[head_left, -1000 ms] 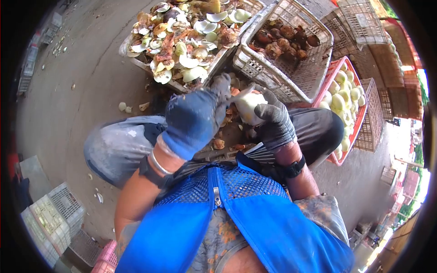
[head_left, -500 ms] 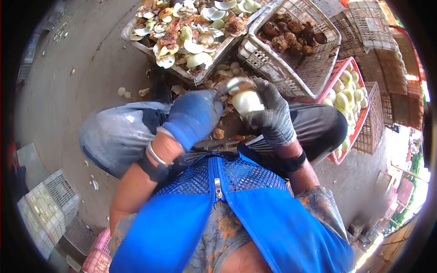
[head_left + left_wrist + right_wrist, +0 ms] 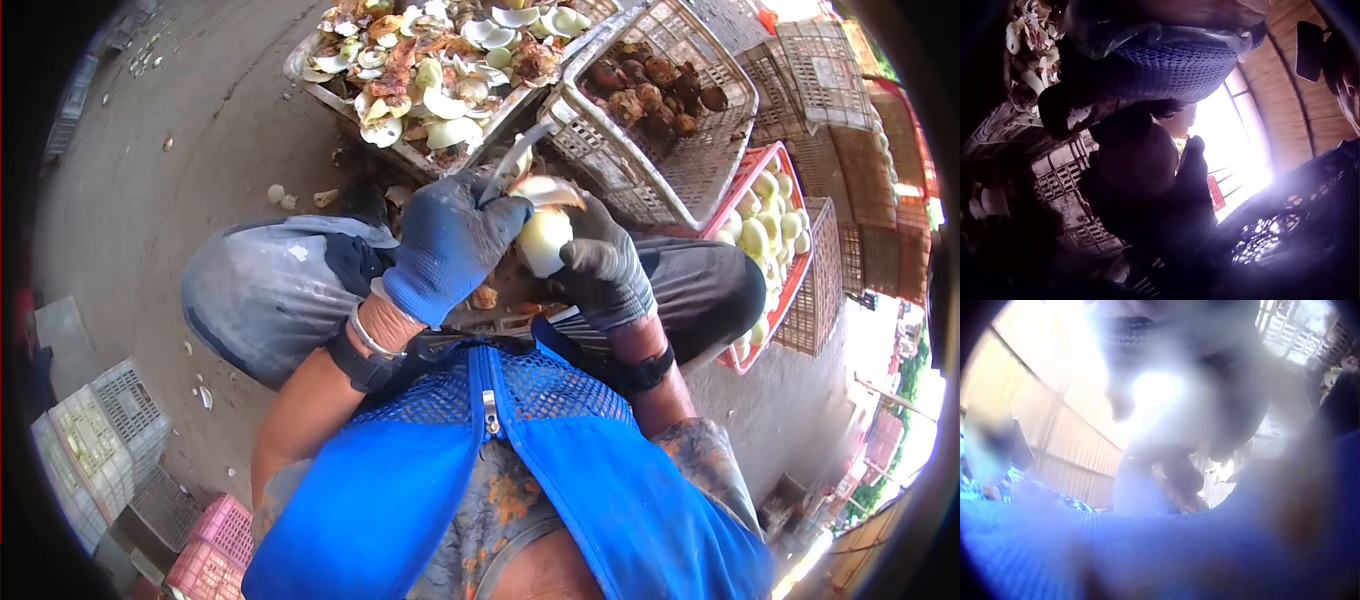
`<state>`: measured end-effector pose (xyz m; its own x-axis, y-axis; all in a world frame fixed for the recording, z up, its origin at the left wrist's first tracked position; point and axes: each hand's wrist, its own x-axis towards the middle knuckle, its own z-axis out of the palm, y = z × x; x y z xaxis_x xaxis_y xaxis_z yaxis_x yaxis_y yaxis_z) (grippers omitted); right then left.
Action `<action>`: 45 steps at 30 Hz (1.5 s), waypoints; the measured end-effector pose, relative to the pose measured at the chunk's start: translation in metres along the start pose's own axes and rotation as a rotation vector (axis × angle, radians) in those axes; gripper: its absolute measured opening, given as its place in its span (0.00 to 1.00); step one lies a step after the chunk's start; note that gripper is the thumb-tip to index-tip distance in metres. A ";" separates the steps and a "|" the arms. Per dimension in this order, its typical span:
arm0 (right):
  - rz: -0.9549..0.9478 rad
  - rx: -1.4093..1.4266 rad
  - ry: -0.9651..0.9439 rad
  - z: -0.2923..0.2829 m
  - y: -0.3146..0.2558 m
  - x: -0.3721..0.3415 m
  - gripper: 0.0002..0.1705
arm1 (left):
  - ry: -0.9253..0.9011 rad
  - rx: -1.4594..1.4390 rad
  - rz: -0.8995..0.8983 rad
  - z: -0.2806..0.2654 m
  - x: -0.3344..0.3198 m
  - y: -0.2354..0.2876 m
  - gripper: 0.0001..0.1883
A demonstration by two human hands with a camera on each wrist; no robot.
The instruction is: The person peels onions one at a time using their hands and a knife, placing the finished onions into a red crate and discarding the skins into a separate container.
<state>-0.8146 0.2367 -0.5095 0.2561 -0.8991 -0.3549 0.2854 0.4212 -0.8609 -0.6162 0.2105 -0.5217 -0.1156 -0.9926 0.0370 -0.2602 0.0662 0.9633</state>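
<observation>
In the head view, my left hand (image 3: 450, 240), in a blue knit glove with dark fingers, grips a knife. Its pale blade (image 3: 523, 152) points away and to the right, while the handle is hidden in the fist. My right hand (image 3: 605, 265), in a grey glove, holds a pale peeled onion (image 3: 544, 243), thumb on its near side. A piece of peel (image 3: 548, 191) stands up from the onion's far end, close to the left thumb. The left wrist view is dark, with the blue glove (image 3: 1172, 69) across its top; the right wrist view is hazy.
Ahead stands a crate (image 3: 345, 115) heaped with onion peels. Right of it, another crate (image 3: 625, 160) holds brown onions (image 3: 655, 95). A red crate (image 3: 735, 362) of pale peeled onions (image 3: 768, 225) stands beside the right knee. More crates (image 3: 100, 440) sit behind at left.
The left hand first drew back from the onion, its blade blurred, then moved in beside it with the blade pointing up and away. The peel flap now stands out at the onion's far end.
</observation>
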 end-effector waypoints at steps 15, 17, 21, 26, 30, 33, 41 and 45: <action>0.032 0.129 -0.110 0.021 -0.012 0.003 0.54 | 0.172 0.262 0.309 -0.002 0.022 0.004 0.10; -0.005 0.164 -0.192 0.013 -0.011 0.003 0.52 | 0.215 0.366 0.211 -0.010 0.032 0.007 0.10; -0.041 0.202 -0.059 0.000 -0.003 0.006 0.44 | 0.172 0.501 0.324 -0.016 0.048 -0.015 0.13; -0.091 -0.092 -0.028 -0.013 0.003 0.006 0.41 | 0.228 0.499 0.266 -0.023 0.044 0.001 0.13; -0.002 0.492 -0.120 -0.006 0.005 0.014 0.40 | 0.310 0.549 0.564 -0.026 0.040 0.024 0.11; -0.044 0.406 -0.065 -0.009 0.006 0.016 0.40 | 0.336 0.511 0.541 -0.031 0.044 0.021 0.10; 0.028 0.887 -0.088 -0.022 0.004 0.028 0.32 | 0.401 0.086 0.181 -0.019 0.044 0.021 0.11; 0.032 0.913 -0.047 -0.034 0.012 0.033 0.32 | 0.350 0.317 0.329 -0.026 0.042 0.025 0.12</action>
<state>-0.8344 0.2082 -0.5441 0.3080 -0.8880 -0.3413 0.8919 0.3944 -0.2213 -0.6029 0.1677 -0.4888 0.0712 -0.8857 0.4588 -0.5449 0.3507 0.7616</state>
